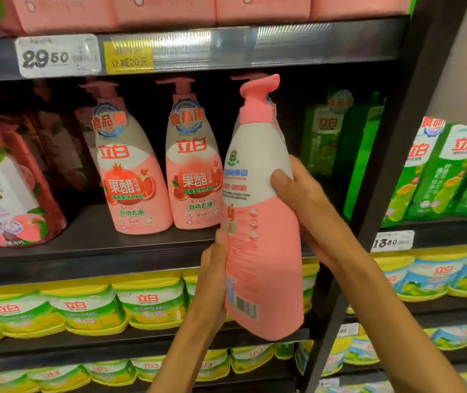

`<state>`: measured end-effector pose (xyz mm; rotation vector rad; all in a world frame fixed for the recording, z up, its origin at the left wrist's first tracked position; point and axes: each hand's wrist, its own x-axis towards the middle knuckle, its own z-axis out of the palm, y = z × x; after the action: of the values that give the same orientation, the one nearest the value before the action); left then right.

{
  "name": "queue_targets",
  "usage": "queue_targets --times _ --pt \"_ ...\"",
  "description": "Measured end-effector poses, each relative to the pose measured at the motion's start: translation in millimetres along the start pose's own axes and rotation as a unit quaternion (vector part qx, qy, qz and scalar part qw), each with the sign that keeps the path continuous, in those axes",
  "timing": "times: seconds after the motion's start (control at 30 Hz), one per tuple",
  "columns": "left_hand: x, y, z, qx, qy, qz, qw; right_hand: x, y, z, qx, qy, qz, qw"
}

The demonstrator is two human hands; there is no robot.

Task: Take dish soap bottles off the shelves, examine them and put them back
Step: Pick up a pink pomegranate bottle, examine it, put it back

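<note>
Fingers (pixel 280 180) of my right hand (pixel 308 205) curl around the pink pump dish soap bottle (pixel 263 251), my left hand (pixel 212 279) gripping its lower edge, back label toward me, before the shelf (pixel 84 251).

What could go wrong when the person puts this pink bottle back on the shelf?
1. The held pink bottle is tall; its pump may hit the shelf edge above.
2. Sliding it in could knock over the nearest standing pink bottle.
3. The left hand only holds the side, so the bottle might slip.
</note>
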<state>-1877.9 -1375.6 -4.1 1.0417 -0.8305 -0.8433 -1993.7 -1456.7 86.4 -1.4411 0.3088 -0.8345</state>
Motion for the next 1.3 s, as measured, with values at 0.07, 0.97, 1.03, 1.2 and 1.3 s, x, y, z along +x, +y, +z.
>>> queue_targets --times 0.07,0.97,1.03,1.2,1.3 --pt "-0.7 -3.9 1.7 0.001 -0.018 -0.027 0.999 1.5 5.3 0.1 0.105 -0.043 0.072 0.991" --pt "3.8 8.7 17.4 0.087 -0.119 0.05 0.988 8.7 0.3 -24.7 -0.048 0.104 -0.044 0.992" --pt "8.7 8.4 21.1 0.08 -0.13 0.048 0.987 7.3 4.6 -30.4 -0.022 0.143 -0.05 0.988" --pt "33.8 2.9 31.7 0.088 -0.109 0.068 0.988 18.5 12.3 -42.8 -0.056 0.262 -0.118 0.956" --pt "52.5 -3.9 37.7 0.124 -0.071 0.091 0.986 28.6 14.7 -48.3 -0.195 0.3 -0.169 0.918"
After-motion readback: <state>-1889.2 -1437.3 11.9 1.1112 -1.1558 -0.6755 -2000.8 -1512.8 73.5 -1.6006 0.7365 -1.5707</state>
